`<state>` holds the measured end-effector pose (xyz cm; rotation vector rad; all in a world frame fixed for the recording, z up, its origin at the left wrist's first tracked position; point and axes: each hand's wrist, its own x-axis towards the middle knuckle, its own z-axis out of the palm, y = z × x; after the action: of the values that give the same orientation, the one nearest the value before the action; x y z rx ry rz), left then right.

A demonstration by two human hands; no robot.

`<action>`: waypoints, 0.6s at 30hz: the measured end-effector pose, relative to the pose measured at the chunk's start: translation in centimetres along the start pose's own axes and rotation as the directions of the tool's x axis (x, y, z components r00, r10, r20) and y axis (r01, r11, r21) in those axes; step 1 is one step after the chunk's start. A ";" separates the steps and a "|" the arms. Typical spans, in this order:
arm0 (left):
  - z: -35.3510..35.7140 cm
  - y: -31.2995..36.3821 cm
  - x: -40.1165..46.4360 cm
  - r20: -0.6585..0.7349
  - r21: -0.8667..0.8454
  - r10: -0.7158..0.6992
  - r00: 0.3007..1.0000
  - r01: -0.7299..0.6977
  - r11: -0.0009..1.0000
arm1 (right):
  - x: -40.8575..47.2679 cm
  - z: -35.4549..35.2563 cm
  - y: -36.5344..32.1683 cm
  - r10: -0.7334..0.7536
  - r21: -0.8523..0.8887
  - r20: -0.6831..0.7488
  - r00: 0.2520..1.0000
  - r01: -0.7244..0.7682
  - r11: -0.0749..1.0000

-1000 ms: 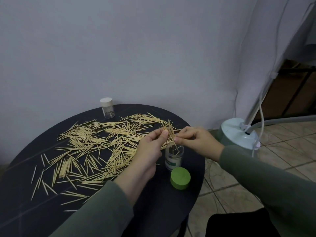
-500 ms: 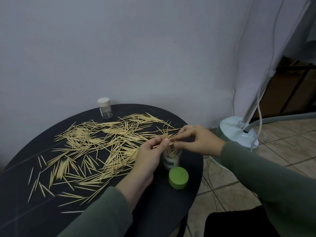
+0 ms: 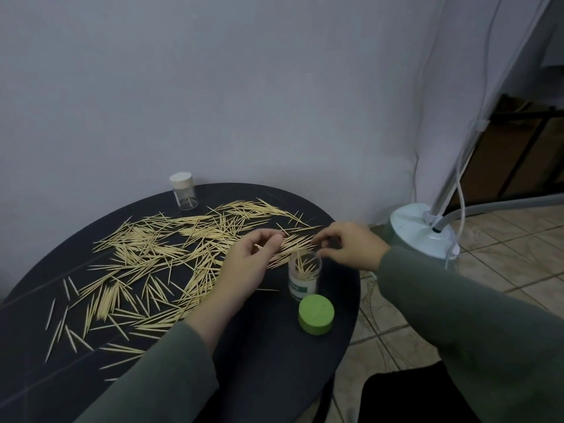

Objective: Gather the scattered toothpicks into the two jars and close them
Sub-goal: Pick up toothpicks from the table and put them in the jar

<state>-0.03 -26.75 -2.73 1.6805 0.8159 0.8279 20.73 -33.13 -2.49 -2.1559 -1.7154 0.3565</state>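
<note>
Left hand (image 3: 247, 264) pinching one toothpick (image 3: 259, 247); right hand (image 3: 351, 248) loose, empty, above open jar (image 3: 304, 277) part-filled with toothpicks. Green lid (image 3: 316, 314) beside. Capped jar (image 3: 183, 191) at table's far edge, nearly empty.

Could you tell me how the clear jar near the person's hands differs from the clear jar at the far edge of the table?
The clear plastic jar with the green-and-white label stands open, its round green lid lying on the black table beside it; the small clear jar with the white cap is closed. The labelled jar holds a loose bunch of toothpicks; the capped jar looks nearly empty and shows no label. Both stand upright.
</note>
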 end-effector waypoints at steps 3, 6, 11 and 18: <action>-0.6 -0.3 0.2 0.034 0.107 0.040 0.999 -0.044 0.993 | 0.6 0.2 -0.2 0.034 -0.073 0.074 0.997 -0.028 0.997; -0.9 -0.6 0.6 0.074 0.201 0.071 0.995 -0.084 0.976 | 1.1 0.2 -0.8 0.023 -0.138 0.109 0.994 -0.008 0.990; -2.9 -1.3 1.7 0.327 0.747 -0.101 0.940 -0.191 0.637 | 2.0 1.1 -1.5 0.023 -0.176 0.098 0.995 -0.005 0.984; -2.7 -2.1 1.7 0.240 0.799 -0.096 0.966 -0.140 0.584 | 2.9 2.6 -1.8 -0.019 -0.137 -0.007 1.000 0.018 0.990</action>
<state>-1.59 -23.51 -3.92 2.5567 1.0767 0.1826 18.75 -29.59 -4.03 -2.2312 -1.8021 0.2307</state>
